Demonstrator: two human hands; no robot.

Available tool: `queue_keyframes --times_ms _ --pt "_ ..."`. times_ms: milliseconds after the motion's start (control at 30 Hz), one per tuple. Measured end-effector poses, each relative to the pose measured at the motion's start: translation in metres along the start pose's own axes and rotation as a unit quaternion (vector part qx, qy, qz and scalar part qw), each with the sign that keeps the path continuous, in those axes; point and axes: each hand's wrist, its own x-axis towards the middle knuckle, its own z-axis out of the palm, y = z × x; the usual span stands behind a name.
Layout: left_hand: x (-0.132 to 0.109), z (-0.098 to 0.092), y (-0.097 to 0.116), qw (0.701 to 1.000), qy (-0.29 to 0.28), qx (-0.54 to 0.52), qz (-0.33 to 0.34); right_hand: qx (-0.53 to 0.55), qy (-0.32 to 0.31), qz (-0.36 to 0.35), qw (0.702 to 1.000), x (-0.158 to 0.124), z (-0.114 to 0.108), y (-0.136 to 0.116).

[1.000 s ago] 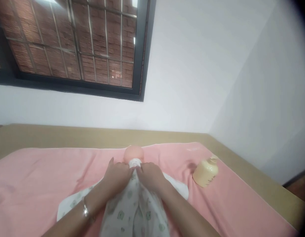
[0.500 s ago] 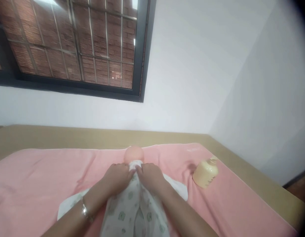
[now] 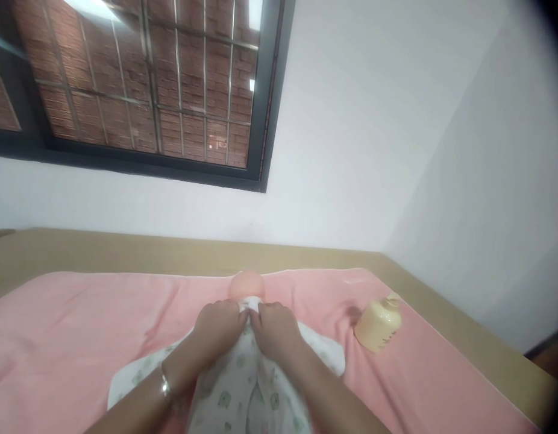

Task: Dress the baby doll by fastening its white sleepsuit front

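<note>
A doll [image 3: 246,285] lies on its back, its smooth pale head toward the wall. White baby clothing [image 3: 229,398] with a green print covers its body, sleeves spread to both sides. My left hand [image 3: 219,328], a silver bracelet on its wrist, pinches the cloth at the neckline. Close beside it, my right hand [image 3: 278,328] grips the same neckline from the other side. The thumbs nearly meet just below the head. My hands and forearms hide parts of the sleeves and chest.
A yellowish baby bottle [image 3: 378,323] leans tilted on the pink blanket [image 3: 93,319] to the right. The blanket lies on a tan surface [image 3: 125,250] against a white wall [image 3: 351,120]. A dark-framed window [image 3: 170,172] with bars is at the upper left.
The view has shifted slightly, moving everything a little right and down. Both hands keep their hold on the neckline, and the doll and bottle stay in place.
</note>
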Motion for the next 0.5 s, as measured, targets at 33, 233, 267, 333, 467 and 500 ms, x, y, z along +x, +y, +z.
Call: queue_keyframes --times_ms 33,233,267,333,467,500 --pt "0.002 0.0 -0.003 0.999 -0.014 -0.028 -0.012 -0.015 0.016 -0.018 1.0 -0.003 0.0 -0.005" --pt "0.001 0.002 0.003 0.999 -0.009 -0.013 -0.033 0.018 -0.001 0.04 0.999 0.006 0.001 0.003" --pt "-0.001 0.003 0.007 1.0 0.0 0.024 -0.017 0.037 -0.025 0.051 0.998 0.009 0.001 0.007" --pt "-0.004 0.003 0.012 0.997 0.007 0.07 0.011 0.06 -0.06 0.051 0.995 0.01 -0.001 0.012" --pt "-0.005 0.002 0.01 0.999 -0.004 0.0 -0.042 0.0 -0.014 0.002 1.0 0.0 -0.006 0.003" --pt "-0.004 0.001 0.008 0.998 -0.012 -0.03 -0.056 -0.014 -0.001 -0.009 1.0 -0.001 -0.007 0.001"
